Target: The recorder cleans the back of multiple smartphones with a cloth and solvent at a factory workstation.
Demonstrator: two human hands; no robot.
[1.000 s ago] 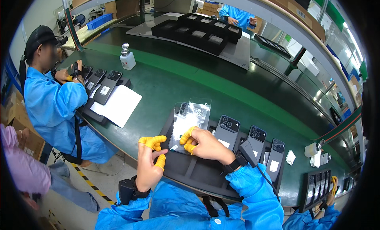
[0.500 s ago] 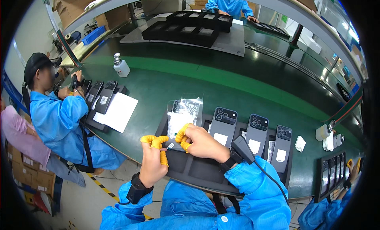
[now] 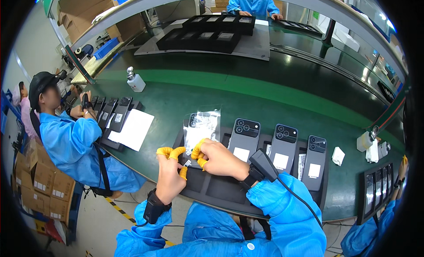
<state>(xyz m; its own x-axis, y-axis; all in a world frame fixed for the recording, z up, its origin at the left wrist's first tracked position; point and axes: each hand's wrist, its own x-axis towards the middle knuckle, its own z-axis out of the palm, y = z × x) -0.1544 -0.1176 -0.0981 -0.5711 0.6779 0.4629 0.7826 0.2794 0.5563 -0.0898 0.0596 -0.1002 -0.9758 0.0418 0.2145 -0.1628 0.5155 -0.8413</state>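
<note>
My left hand (image 3: 171, 177), with yellow finger cots, is closed at the lower left of a phone in the black tray (image 3: 194, 179). A small white tab (image 3: 187, 163) shows at its fingertips. Close beside it, my right hand (image 3: 223, 159), also in yellow cots, has its fingers curled at the lower edge of a clear plastic film (image 3: 207, 124). The film lies over the phone, whose camera block shows through it; its lower part is hidden by my hands. To the right, a row of grey phones (image 3: 285, 144) lies in the tray, camera side up, each with a white label.
A white sheet (image 3: 134, 129) and a pump bottle (image 3: 135, 80) are on the green table (image 3: 176, 91) at left. A folded white cloth (image 3: 338, 156) and another bottle (image 3: 365, 140) are at right. Co-workers sit on both sides and across. Black trays (image 3: 198, 39) stand on the far board.
The view has shifted slightly. Both hands stay close together over the same phone, and the left thumb has straightened up toward the white tab.
</note>
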